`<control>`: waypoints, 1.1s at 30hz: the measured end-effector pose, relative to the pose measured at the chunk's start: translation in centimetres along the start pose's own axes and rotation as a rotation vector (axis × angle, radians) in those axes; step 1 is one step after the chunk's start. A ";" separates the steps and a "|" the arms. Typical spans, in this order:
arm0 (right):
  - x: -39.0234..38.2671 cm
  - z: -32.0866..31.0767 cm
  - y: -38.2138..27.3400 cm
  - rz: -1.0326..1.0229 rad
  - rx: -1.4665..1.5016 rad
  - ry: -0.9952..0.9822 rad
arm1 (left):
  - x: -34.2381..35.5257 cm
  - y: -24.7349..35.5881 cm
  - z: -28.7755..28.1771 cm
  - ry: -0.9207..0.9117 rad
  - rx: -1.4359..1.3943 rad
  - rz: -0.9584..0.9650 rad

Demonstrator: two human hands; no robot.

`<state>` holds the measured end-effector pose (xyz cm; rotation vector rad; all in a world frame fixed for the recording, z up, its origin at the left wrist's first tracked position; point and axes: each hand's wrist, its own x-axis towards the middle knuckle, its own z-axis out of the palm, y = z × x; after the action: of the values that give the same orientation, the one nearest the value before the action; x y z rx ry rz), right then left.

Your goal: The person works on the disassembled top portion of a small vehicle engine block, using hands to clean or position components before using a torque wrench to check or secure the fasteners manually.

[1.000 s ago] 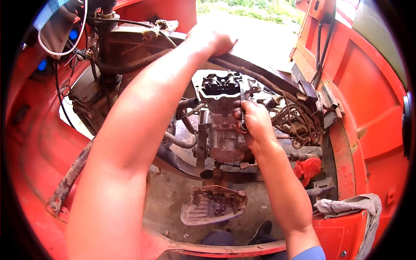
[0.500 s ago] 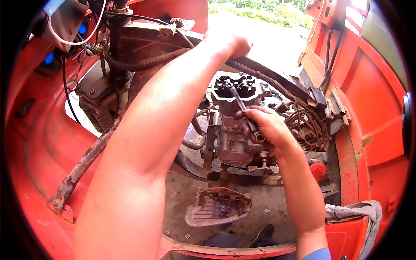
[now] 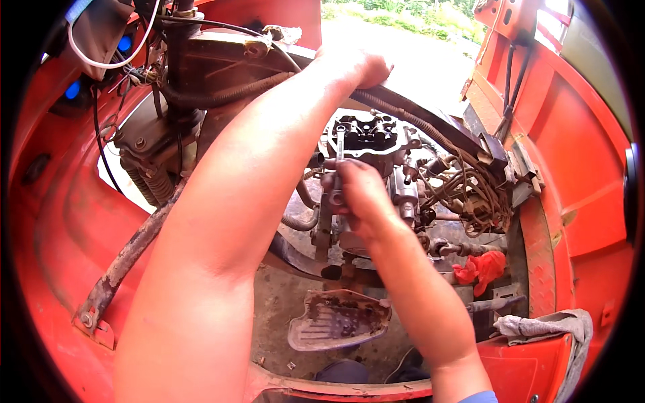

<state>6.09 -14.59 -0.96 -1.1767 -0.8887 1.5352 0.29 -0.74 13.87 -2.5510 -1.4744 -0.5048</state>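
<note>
Two hands shown: left hand (image 3: 356, 64) is closed on the far frame bar (image 3: 430, 127), seemingly for support; right hand (image 3: 356, 191) grips a wrench (image 3: 340, 144) upright at the engine head (image 3: 366, 134).

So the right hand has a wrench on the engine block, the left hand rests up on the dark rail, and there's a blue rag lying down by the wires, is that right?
Not quite: the rag by the wires is red, not blue, as the head view shows. The rest stands: the right hand holds a wrench at the engine block, and the left hand rests on the dark rail.
</note>
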 end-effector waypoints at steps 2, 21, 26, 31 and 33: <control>0.4 4.1 1.0 -0.031 0.077 0.020 | 0.9 -0.1 0.5 -0.026 0.008 -0.018; -0.7 -2.9 -3.7 0.021 -0.498 -0.021 | 0.9 0.1 0.4 -0.007 -0.005 -0.022; -0.9 -4.3 -5.1 0.007 -0.498 0.016 | 0.7 0.4 0.5 -0.029 -0.040 -0.033; 0.5 -5.8 -5.0 0.099 -0.317 -0.006 | 0.4 0.8 0.1 -0.016 -0.017 -0.004; 0.5 -5.4 -5.0 0.098 -0.306 -0.011 | 0.8 0.0 0.8 0.014 -0.019 -0.004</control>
<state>12.53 -12.90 2.10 -1.4487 -1.1171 1.5201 0.80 0.19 13.43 -2.5539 -1.4766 -0.5391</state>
